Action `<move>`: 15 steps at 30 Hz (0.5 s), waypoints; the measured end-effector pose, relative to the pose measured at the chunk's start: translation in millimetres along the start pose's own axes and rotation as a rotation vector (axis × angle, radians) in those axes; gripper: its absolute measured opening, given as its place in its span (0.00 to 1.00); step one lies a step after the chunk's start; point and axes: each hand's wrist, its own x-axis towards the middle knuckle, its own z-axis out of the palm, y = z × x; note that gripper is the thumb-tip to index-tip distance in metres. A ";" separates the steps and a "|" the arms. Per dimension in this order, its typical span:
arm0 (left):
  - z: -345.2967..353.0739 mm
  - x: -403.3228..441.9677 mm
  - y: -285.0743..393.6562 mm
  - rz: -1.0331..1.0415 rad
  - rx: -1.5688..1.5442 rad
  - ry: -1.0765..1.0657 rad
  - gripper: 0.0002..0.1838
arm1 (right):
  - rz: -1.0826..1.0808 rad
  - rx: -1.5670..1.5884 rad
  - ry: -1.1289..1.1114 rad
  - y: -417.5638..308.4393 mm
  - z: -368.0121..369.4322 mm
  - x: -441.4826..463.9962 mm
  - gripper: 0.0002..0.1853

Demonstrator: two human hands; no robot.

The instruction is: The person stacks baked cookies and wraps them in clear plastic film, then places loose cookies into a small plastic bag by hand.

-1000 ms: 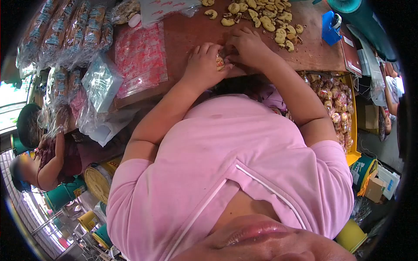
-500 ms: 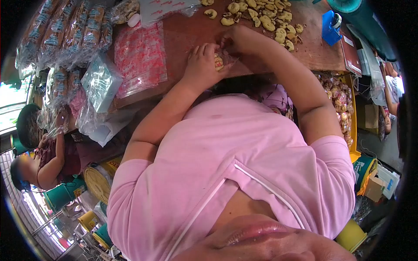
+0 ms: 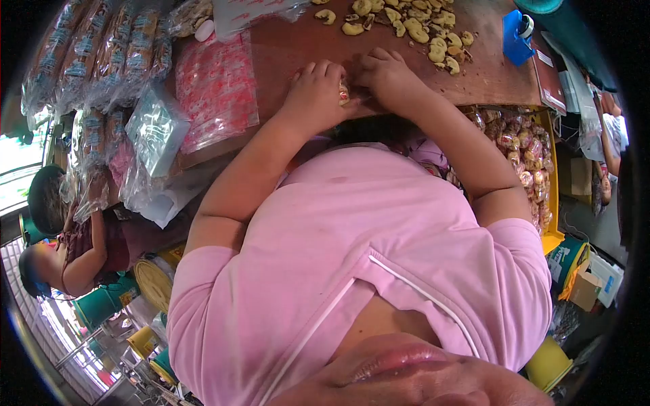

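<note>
My left hand is curled round a small wrapped cookie with red print, near the front edge of the brown table. Beside it, my right hand is closed, its fingers bent at the end of the clear wrapper next to the cookie; the fingertips are partly hidden. Loose curved yellow cookies, some with dark filling and some broken, lie beyond my hands. To the left is a flat stack of red-and-white printed plastic wrappers.
Packs of bagged brown rolls are piled at the far left. A blue tape dispenser stands on the right. Below the table's right side, a yellow crate holds many wrapped cookies. Another person sits at the left.
My right hand has drawn back and its forearm lowered, with the fingers still close to my left hand. My left hand has turned slightly over the wrapped cookie. The view has shifted a little.
</note>
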 end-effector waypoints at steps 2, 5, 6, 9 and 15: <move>-4.7 2.2 2.8 0.012 0.010 -0.026 0.30 | 0.022 -0.020 -0.005 -3.4 -2.9 -3.5 0.18; -6.9 3.7 1.9 0.049 0.007 -0.041 0.29 | 0.071 0.008 -0.026 -10.7 -11.2 -6.0 0.17; -5.9 3.9 0.3 0.067 0.013 -0.031 0.29 | 0.089 0.028 -0.035 -12.1 -12.8 -6.5 0.16; -8.9 6.8 1.3 0.096 0.037 -0.070 0.28 | 0.117 0.017 -0.038 -8.8 -6.7 -7.6 0.14; -15.8 17.0 7.4 0.108 0.116 -0.177 0.28 | 0.192 -0.001 -0.041 -8.2 0.0 -5.6 0.14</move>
